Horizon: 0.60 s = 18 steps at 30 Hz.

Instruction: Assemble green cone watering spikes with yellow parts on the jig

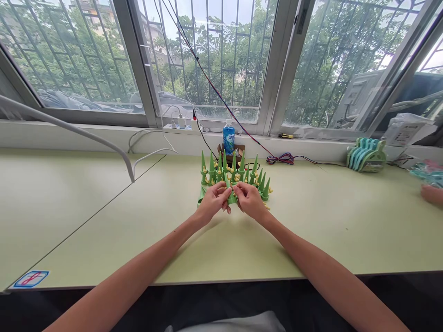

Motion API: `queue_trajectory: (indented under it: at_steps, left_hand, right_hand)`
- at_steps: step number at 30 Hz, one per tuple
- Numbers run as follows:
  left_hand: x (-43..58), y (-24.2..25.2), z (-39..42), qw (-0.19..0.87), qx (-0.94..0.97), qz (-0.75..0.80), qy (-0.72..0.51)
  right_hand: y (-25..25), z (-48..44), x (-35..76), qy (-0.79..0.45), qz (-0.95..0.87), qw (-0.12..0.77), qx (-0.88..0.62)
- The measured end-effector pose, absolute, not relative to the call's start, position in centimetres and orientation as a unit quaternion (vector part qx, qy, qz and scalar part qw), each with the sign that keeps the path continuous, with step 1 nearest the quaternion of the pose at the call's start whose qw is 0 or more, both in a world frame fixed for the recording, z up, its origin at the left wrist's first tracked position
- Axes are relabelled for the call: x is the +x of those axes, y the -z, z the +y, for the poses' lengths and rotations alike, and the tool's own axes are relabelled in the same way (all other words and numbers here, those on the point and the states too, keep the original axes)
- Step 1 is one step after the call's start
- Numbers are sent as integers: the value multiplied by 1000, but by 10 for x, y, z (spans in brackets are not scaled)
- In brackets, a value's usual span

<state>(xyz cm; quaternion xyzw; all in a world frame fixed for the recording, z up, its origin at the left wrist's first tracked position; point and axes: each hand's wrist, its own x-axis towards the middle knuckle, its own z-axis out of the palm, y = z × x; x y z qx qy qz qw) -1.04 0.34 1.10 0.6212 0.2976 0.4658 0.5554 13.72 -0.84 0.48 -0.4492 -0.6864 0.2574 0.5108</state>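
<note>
One green cone (227, 180) in L hand (212, 200), fingers pinched; R hand (250, 200), grip unclear; knuckle bump cd topple far cones (241, 165).

A pale green table (311, 207) with a smooth top spreads wide, and a thin dark seam (93, 216) runs slantwise across the left part of it. Along the table's far edge is a low white wall (62, 138). Above that wall, beyond the table, stands a row of big windows (214, 87) in grey metal frames (136, 60). Outside the glass, past the table, are dark bars, leafy green trees (311, 78) and a pale, bright sky (221, 11). Daylight falls over the table from there.
</note>
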Motion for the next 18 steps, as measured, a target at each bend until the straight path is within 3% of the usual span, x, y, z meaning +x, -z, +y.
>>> queue_trajectory:
  at_steps: [12, 18]
  left_hand:
    - [-10, -4, 0, 280, 773, 311, -478]
    - [-9, -3, 0, 271, 774, 315, -478]
  right_hand:
    - [-5, -7, 137, -385, -623, 508, -453]
    - [-3, -7, 139, -398, -632, 501, -437]
